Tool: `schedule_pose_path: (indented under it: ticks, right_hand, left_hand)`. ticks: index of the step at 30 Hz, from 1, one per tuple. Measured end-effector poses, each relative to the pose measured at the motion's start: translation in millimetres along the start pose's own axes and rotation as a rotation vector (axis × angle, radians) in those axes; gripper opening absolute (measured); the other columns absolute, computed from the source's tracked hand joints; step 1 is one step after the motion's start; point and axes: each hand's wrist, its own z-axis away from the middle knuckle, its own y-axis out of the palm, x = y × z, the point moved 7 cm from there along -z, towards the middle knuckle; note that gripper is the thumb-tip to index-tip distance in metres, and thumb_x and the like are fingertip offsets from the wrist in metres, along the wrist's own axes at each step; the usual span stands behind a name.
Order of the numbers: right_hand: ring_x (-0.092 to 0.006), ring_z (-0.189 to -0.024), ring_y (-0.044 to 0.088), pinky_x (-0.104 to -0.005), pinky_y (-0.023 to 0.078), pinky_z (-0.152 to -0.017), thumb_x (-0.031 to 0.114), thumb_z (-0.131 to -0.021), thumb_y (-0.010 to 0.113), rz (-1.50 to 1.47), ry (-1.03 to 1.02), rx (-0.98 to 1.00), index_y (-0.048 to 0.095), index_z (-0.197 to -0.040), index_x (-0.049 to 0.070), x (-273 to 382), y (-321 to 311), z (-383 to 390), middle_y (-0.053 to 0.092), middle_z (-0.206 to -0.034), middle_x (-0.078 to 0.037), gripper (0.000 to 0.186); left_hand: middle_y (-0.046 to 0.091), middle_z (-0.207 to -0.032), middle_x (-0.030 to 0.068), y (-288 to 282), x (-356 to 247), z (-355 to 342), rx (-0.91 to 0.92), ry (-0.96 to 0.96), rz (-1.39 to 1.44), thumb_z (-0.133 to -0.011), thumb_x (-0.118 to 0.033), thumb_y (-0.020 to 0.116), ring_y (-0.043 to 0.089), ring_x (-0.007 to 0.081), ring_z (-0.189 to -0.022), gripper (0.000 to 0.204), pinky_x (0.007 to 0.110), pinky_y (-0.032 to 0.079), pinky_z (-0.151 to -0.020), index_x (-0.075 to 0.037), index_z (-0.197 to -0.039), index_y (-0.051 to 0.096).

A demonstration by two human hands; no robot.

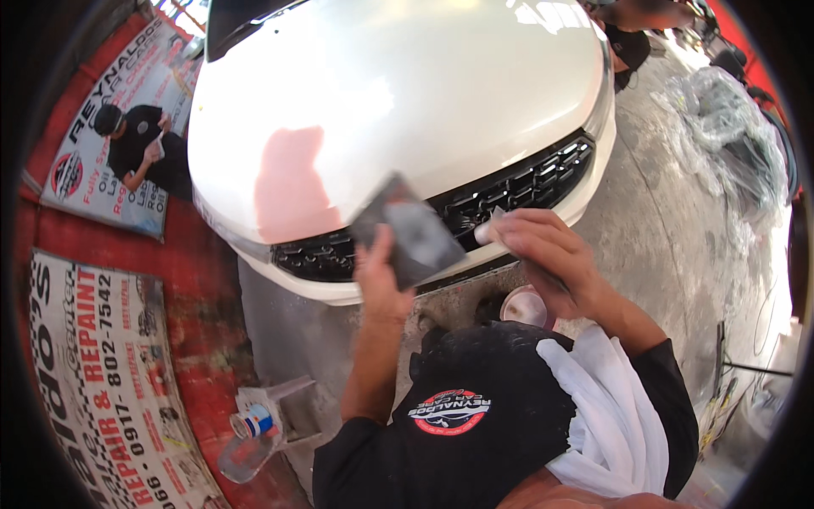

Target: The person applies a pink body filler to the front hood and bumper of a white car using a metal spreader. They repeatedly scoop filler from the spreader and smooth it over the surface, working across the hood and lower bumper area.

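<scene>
My left hand (383,276) grips a dark flat rectangular board (386,212) with a pale grey smear (420,237) on its face; motion blurs its edges. To the right of it, my right hand (555,254) pinches a small whitish object with a rounded end (485,232), too small to name for certain. Both hands are in front of the black grille (534,182) of a white car and do not visibly touch it. A pinkish patch (292,182) covers part of the car's white hood (407,76), beyond my left hand.
Below my right hand is a round light-coloured tub (523,307). A small stool (292,407) with a bottle (253,422) stands at lower left. A person (140,144) is at the far left, another (627,47) at the far right. Clear plastic sheeting (729,144) is heaped at right.
</scene>
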Motion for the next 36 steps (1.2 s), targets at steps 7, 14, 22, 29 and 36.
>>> schedule_pose_path:
  ticks: [7,14,22,29,36]
  right_hand:
    - [-0.0346,-0.117,0.057,-0.0487,0.048,-0.101,0.016,-0.074,0.078,0.514,-0.036,0.438,0.058,-0.133,0.009,-60.8,35.7,86.9,0.058,-0.132,-0.015,0.063]
    - [-0.0298,-0.117,0.056,-0.0438,0.042,-0.102,0.016,-0.073,0.077,0.411,0.126,0.539,0.066,-0.125,0.011,-27.0,12.0,22.8,0.065,-0.122,-0.005,0.053]
    - [-0.0272,-0.113,0.058,-0.0408,0.042,-0.102,0.005,-0.065,0.073,0.199,0.171,0.784,0.071,-0.124,0.015,3.5,38.5,18.1,0.07,-0.117,-0.001,0.06]
    - [-0.0329,-0.123,0.052,-0.0469,0.045,-0.103,0.008,-0.066,0.074,0.318,0.245,0.257,0.057,-0.135,0.011,48.2,127.5,58.5,0.057,-0.132,-0.01,0.071]
    - [-0.0356,-0.121,0.054,-0.0464,0.044,-0.102,0.004,-0.068,0.073,0.37,0.33,0.248,0.064,-0.129,0.011,56.0,229.0,80.6,0.058,-0.131,-0.01,0.062]
  left_hand:
    - [0.065,-0.122,0.011,26.8,52.6,48.6,0.096,-0.372,0.062,-0.102,-0.011,0.057,0.067,0.0247,-0.109,0.032,0.042,0.058,-0.092,-0.004,-0.133,0.053]
    - [0.065,-0.126,0.011,15.4,70.5,36.7,0.244,-0.255,0.016,-0.104,-0.008,0.052,0.067,0.0213,-0.11,0.031,0.039,0.058,-0.093,-0.004,-0.135,0.053]
    - [0.065,-0.127,0.0109,-2.1,66.7,53.7,0.311,-0.25,-0.117,-0.104,-0.007,0.051,0.066,0.0213,-0.111,0.032,0.038,0.056,-0.095,-0.003,-0.135,0.054]
    - [0.065,-0.122,0.0128,-74.4,54.5,62.7,0.15,-0.517,0.036,-0.1,-0.009,0.056,0.067,0.0271,-0.109,0.035,0.042,0.057,-0.095,-0.003,-0.134,0.053]
    - [0.064,-0.125,0.0107,-155.1,-95.4,112.0,0.268,-0.203,-0.307,-0.102,-0.013,0.056,0.064,0.019,-0.109,0.036,0.036,0.054,-0.094,-0.001,-0.136,0.052]
